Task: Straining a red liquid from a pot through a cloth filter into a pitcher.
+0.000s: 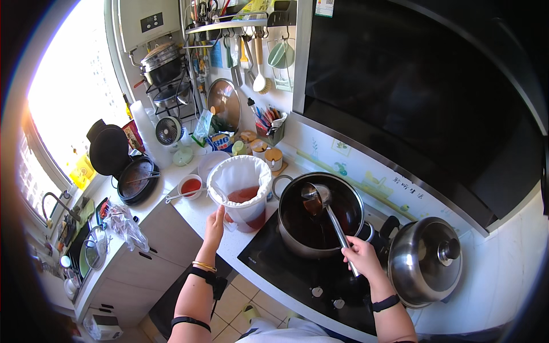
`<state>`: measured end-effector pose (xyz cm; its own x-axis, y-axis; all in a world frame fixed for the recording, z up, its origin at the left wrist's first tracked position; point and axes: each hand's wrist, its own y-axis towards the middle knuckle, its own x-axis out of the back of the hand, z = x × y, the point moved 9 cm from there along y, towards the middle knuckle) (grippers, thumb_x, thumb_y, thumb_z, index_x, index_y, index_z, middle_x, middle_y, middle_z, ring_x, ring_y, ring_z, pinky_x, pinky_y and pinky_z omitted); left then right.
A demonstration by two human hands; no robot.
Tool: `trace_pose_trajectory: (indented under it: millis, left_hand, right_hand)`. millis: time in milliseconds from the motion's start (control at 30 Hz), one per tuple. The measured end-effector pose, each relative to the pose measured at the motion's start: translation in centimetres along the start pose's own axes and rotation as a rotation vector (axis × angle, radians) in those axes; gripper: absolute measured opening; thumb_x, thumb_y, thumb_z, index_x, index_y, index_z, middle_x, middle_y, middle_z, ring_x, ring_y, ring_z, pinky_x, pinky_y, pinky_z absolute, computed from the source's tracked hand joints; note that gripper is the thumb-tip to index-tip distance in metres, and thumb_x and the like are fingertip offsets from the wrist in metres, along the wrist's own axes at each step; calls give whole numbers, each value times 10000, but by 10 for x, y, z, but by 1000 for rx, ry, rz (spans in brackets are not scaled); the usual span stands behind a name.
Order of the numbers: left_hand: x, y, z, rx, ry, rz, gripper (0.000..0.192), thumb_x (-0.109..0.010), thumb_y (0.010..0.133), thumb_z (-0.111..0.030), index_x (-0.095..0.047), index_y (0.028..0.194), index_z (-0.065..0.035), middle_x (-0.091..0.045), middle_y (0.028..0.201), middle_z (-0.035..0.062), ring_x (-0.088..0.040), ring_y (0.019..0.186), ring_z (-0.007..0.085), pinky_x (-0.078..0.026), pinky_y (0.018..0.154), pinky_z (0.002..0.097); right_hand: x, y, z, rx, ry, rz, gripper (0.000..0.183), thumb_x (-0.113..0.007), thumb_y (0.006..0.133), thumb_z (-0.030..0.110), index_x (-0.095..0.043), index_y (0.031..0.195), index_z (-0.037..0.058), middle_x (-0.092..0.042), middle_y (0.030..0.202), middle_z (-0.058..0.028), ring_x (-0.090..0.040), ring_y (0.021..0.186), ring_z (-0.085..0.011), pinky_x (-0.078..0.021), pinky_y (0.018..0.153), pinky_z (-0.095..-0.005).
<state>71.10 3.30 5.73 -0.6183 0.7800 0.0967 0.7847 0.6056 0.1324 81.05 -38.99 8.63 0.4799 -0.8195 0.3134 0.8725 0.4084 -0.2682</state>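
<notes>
My right hand grips the handle of a metal ladle, whose bowl holds some dark red-brown liquid over a large steel pot on the black cooktop. Dark liquid lies in the pot. My left hand touches the side of a translucent plastic bucket lined with a white filter bag; whether its fingers grip the bucket is unclear. Red liquid stands in the bag and bucket. Left of the bucket is a white bowl of red liquid, with a thin metal utensil handle across it.
A wok with a steel lid stands right of the pot. The black range hood overhangs the cooktop's back. Lidded jars are behind the bucket. A small fan, stacked cups and an opened electric griddle stand at left.
</notes>
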Motion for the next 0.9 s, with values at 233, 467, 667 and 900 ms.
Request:
trace_pose_trajectory:
  millis: [233, 467, 667, 900]
  left_hand:
    - [28, -49, -20, -152, 428, -251, 435, -699, 820, -250, -473, 1095, 0, -501, 1058, 140, -545, 910, 250, -455, 783, 358]
    - [1, -95, -88, -278, 487, -144, 480, -689, 760, -121, -428, 1151, -25, -461, 1131, 153, -520, 982, 294, -428, 866, 396]
    - [-16, -94, -139, -485, 723, -117, 555, -683, 740, -120, -428, 1226, -43, -443, 1277, 171, -462, 1124, 355, -372, 967, 430]
    - [-29, -72, -128, -480, 934, -58, 625, -658, 759, -208, -411, 1321, -87, -432, 1367, 104, -448, 1149, 322, -373, 957, 431]
  right_hand:
    - [-21, 6, -3, -71, 175, 166, 326, -570, 875, 108, -564, 1176, -17, -603, 663, -56, -551, 505, -97, -443, 455, -235]
    - [-23, 5, -28, -341, 823, 283, 149, -550, 906, 160, -568, 901, 13, -613, 720, -118, -557, 516, -129, -452, 455, -211]
    - [-3, -10, -10, -333, 907, 344, 243, -544, 907, 169, -568, 1035, -35, -607, 728, -115, -532, 507, -128, -439, 452, -209]
    - [23, -32, 54, -244, 851, 345, 311, -514, 909, 145, -526, 1129, -75, -570, 715, -101, -506, 501, -120, -442, 457, -200]
